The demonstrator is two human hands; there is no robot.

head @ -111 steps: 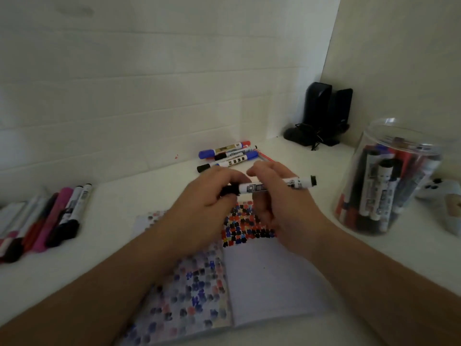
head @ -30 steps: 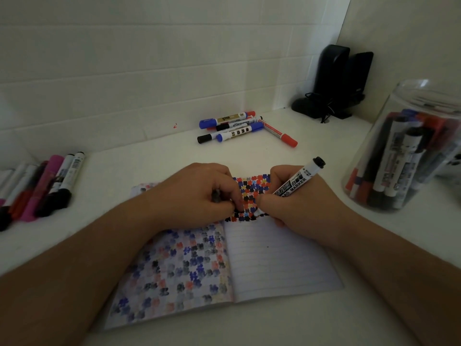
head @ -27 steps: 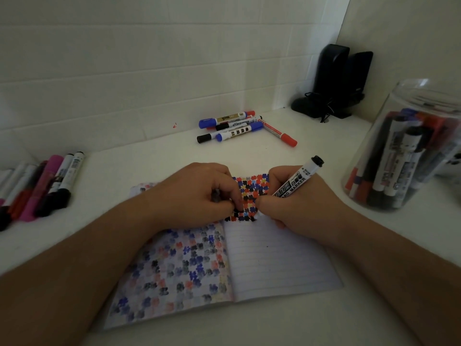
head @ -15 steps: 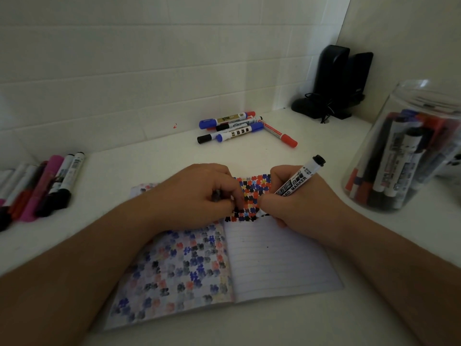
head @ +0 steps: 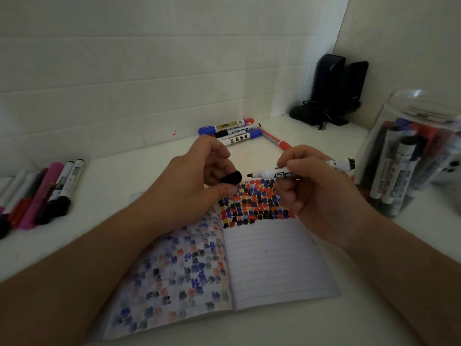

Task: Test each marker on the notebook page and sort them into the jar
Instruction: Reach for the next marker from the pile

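Item: white-barrelled black marker (head: 299, 172), uncapped, held by right hand (head: 321, 193) w/ fingers curled round barrel, above open lined notebook (head: 274, 260) mid-desk. Long axis approx. level, tip twd left hand (head: 197, 186), which pinches small black cap (head: 231, 177) just beside tip. Clear plastic jar (head: 411, 156) at desk's right edge, nearer right hand.

Both hands are raised over the notebook (head: 274, 258); a black cap (head: 231, 177) is pinched by the left hand (head: 197, 186), a marker (head: 279, 174) gripped horizontally by the right hand (head: 316, 193).
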